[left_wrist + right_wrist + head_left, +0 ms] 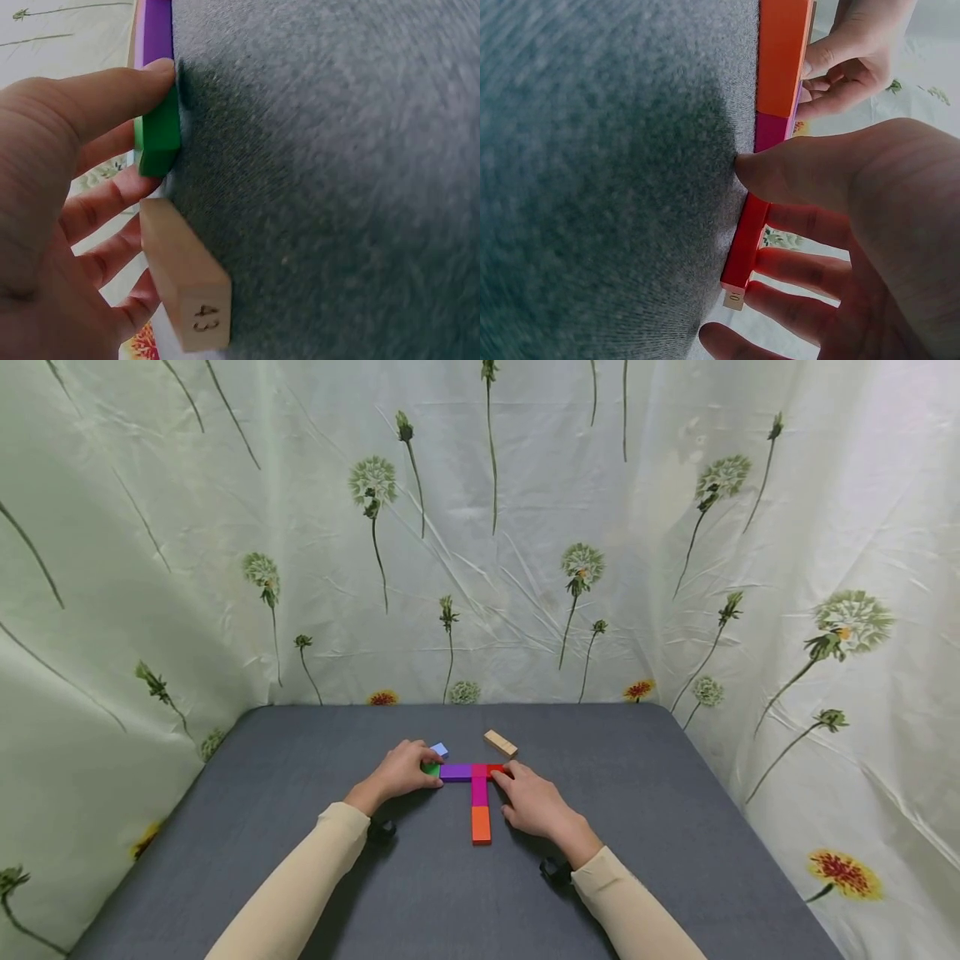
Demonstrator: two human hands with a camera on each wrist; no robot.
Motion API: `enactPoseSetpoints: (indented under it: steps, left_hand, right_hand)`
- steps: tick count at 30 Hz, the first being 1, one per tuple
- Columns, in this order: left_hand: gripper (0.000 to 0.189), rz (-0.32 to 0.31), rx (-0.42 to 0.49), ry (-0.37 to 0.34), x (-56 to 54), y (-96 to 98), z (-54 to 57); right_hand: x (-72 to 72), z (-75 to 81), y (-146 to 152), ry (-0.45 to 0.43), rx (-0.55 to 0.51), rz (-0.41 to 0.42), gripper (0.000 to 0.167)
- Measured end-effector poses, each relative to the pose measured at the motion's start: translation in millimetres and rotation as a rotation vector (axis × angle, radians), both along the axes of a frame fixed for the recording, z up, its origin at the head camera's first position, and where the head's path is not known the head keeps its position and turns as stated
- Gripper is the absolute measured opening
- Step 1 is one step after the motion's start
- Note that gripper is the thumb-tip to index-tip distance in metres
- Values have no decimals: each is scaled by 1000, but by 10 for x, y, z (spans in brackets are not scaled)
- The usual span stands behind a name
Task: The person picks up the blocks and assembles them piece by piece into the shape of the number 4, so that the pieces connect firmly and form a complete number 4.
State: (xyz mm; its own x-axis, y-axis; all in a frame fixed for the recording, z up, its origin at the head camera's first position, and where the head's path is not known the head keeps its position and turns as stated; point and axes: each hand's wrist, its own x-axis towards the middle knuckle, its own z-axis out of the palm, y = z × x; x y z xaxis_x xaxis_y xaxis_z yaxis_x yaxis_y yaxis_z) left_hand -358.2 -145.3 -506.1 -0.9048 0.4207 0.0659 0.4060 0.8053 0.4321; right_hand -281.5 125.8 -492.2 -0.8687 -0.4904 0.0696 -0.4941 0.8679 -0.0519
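Observation:
Coloured blocks form a T on the grey table. Its crossbar runs from a green block (161, 131) through a purple block (456, 772) to a red block (495, 770); the stem has a magenta block (480, 792) and an orange block (481, 827). At the left end, my left hand (405, 768) pinches the green block, its thumb on the near side and fingers behind. My right hand (536, 802) touches the red block with its extended fingers along the far side; its thumb stands apart, nearer the stem.
Behind the crossbar lie a plain wooden block (500, 743) and a light blue block (440, 750). In the left wrist view, a bare wood block (187, 277) marked 43 sits close by the left fingers. A flowered curtain (517, 568) hangs around the table (300, 752).

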Motion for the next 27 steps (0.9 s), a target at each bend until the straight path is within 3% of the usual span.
enactPoseSetpoints:
  steps: [8,14,22,27]
  left_hand:
    - [42,-57,63,-48,21,-136,84]
    - [50,-66,76,-83,83,-262,181]
    - [57,-100,90,-172,122,-527,328]
    - [65,-111,93,-265,110,-638,366]
  right_hand:
    - [3,7,-8,-2,-8,5,57]
    - [-8,-7,3,-1,-5,4,58]
    - [-2,-1,-2,-7,2,1,57]
    - [8,11,-1,-11,0,3,57]
